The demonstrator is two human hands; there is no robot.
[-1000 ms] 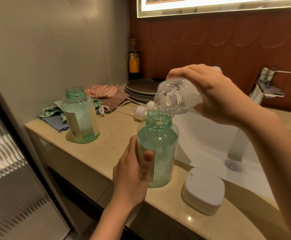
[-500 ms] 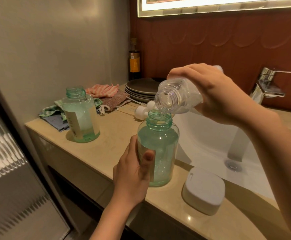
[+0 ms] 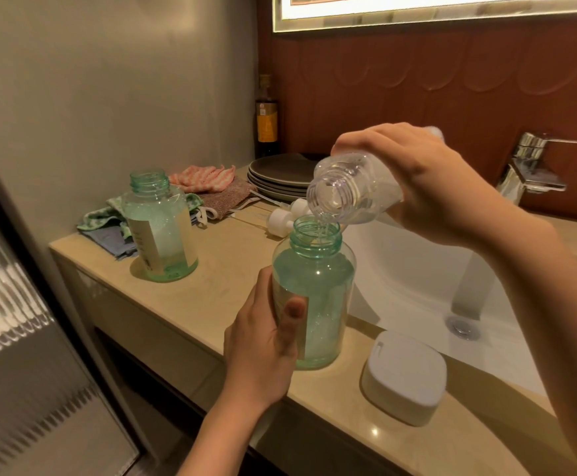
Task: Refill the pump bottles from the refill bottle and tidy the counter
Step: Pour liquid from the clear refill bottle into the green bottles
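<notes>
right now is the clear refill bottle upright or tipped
Tipped: the right hand holds the refill bottle nearly sideways, open mouth just above the neck of the green pump bottle gripped by the left hand.

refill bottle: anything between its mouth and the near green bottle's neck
Nothing visible. The refill bottle is tilted just above the open neck of the near green bottle; a thin stream runs straight in. The pumps lie behind it.

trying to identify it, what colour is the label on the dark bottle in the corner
Orange-yellow; the label shows in the head view.
</notes>
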